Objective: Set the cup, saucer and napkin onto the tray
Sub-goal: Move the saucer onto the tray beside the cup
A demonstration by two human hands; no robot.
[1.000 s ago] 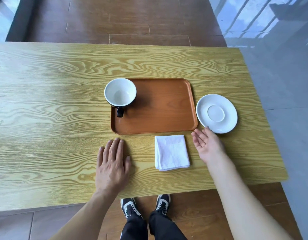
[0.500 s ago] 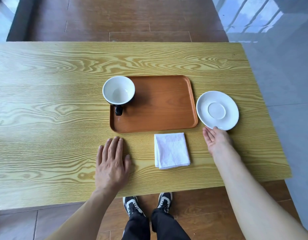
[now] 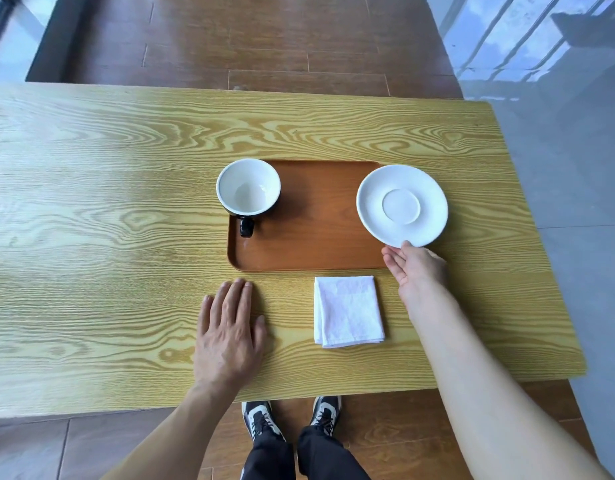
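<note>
On the yellow wooden table (image 3: 91,202), the cup (image 3: 248,187) already sits on the tray (image 3: 309,244). My right hand (image 3: 415,266) pinches the lifted saucer (image 3: 402,206) over the tray's edge; my left hand (image 3: 230,336) lies flat, fingers together. The napkin (image 3: 348,310) waits beside the tray.

text: none legible | labels: none | brands: none | numbers: none | signs: none

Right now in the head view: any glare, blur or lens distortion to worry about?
Head view: sharp overall, no motion blur on the saucer or right hand; table edges bow from the wide-angle lens; soft daylight, cup casts a shadow onto the tray; glossy floor tiles show reflections.
</note>
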